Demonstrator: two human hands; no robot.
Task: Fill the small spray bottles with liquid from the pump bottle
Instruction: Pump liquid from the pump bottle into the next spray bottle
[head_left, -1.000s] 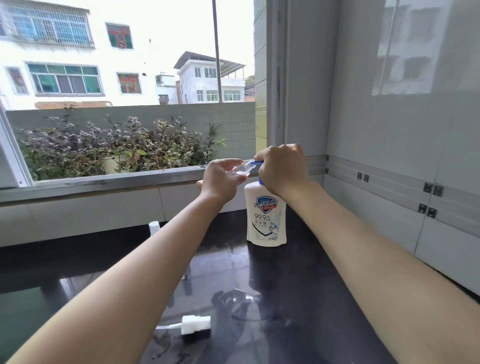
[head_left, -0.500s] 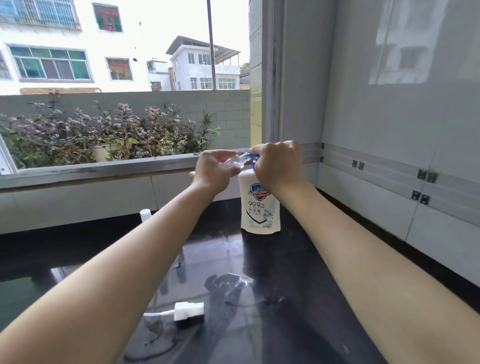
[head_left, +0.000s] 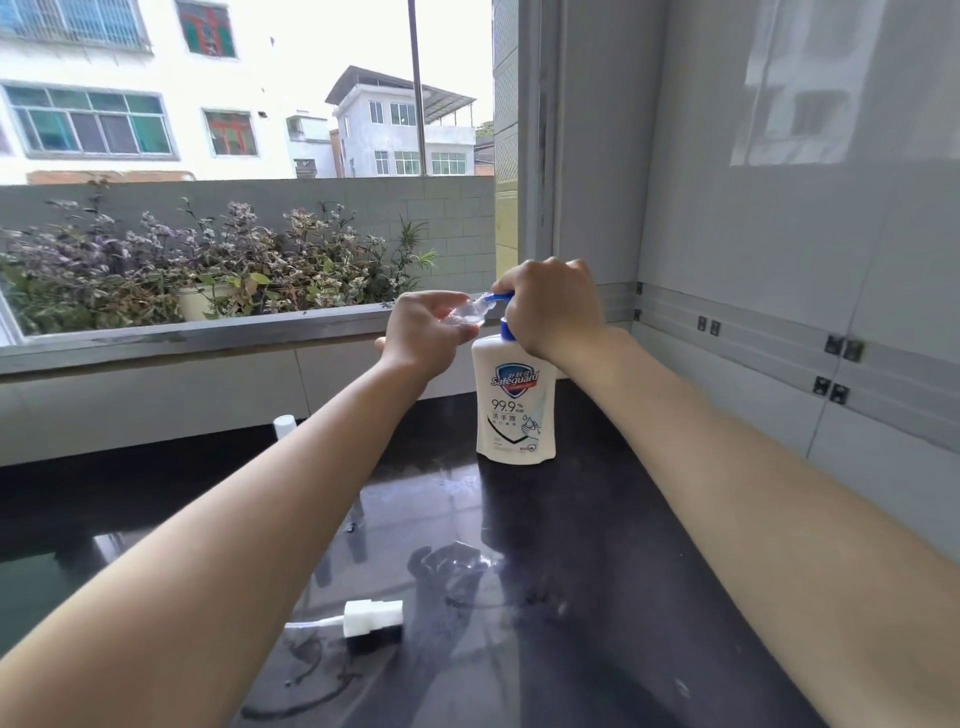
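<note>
Two hands raised over dark counter (head_left: 597, 545). Left hand (head_left: 423, 338) gripping clear small spray bottle (head_left: 467, 315), tilted at blue pump spout. Right hand (head_left: 553, 312) closed on pump head of white pump bottle (head_left: 514, 410), upright on counter. Detached sprayer cap (head_left: 373, 617) lying nearer.

Home kitchen or washroom corner, exact room unclear. Glossy dark stone countertop (head_left: 597, 545), wet in patches. Grey wall tiles (head_left: 779, 260) on right. Open window over sill (head_left: 208, 338); planter shrubs (head_left: 208, 265), grey block wall, white residential buildings (head_left: 395, 130) outside.
</note>
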